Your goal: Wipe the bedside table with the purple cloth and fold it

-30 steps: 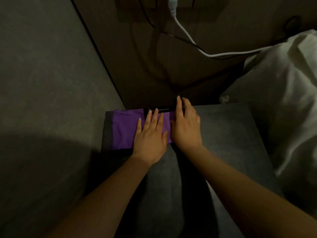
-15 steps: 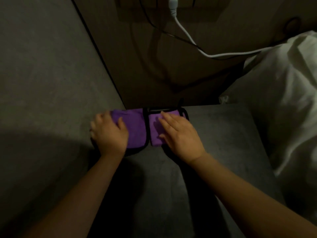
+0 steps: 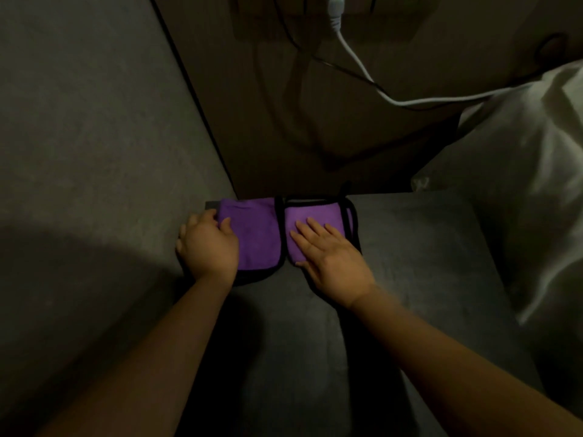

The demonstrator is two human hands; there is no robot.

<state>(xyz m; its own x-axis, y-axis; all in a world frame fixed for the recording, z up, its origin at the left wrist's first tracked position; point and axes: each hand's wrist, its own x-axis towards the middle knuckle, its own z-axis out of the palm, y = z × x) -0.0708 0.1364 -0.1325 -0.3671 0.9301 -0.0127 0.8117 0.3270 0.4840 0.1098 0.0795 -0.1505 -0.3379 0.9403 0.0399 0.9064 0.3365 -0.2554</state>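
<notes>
1. Single head-worn wide-angle view, looking forward and steeply down over both forearms.
2. Close to the bedside table (image 3: 410,247), which fills the lower middle; the purple cloth (image 3: 258,234) near frame centre.
3. Wall to the left, white bedding (image 3: 520,184) on the right edge, white cable (image 3: 356,63) at top.
4. No second view to overlap.

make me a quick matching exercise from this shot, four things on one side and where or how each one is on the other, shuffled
Things:
1. left hand
2. right hand
3. purple cloth
4. white cable

States:
A. hangs along the wall behind the bedside table
B. lies flat, fingers straight, on the cloth's right half
C. curls its fingers round the cloth's left edge
D. lies at the table's far left corner, partly folded, black-edged

Pairs: 1-C, 2-B, 3-D, 4-A
</notes>
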